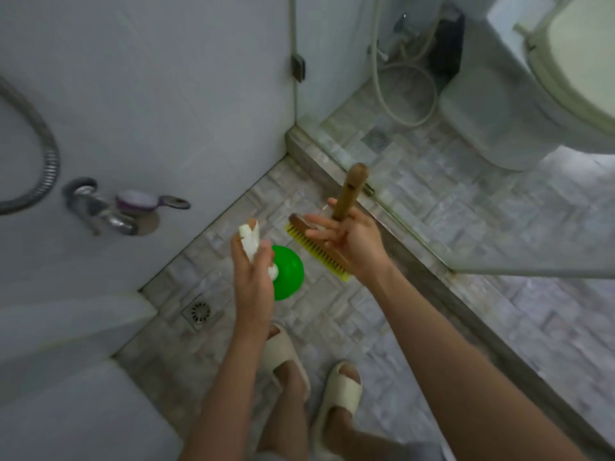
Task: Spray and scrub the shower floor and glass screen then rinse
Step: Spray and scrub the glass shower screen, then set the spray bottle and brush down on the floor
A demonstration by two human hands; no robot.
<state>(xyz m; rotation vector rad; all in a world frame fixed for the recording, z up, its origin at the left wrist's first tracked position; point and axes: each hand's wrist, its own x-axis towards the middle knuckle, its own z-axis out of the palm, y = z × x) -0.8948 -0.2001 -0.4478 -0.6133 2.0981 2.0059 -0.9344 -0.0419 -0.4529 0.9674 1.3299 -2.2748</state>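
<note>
Gripping spray bottle (288,273) in left hand (251,277), brush (324,257) in right hand (354,242) with fingers (321,232) splayed, both above far corner of shower floor (332,314). Could drop brush through that loose hold.

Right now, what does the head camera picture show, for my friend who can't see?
A person holds a green spray bottle in the left hand and a yellow-bristled brush in the right hand, above the tiled shower floor beside the glass screen.
</note>
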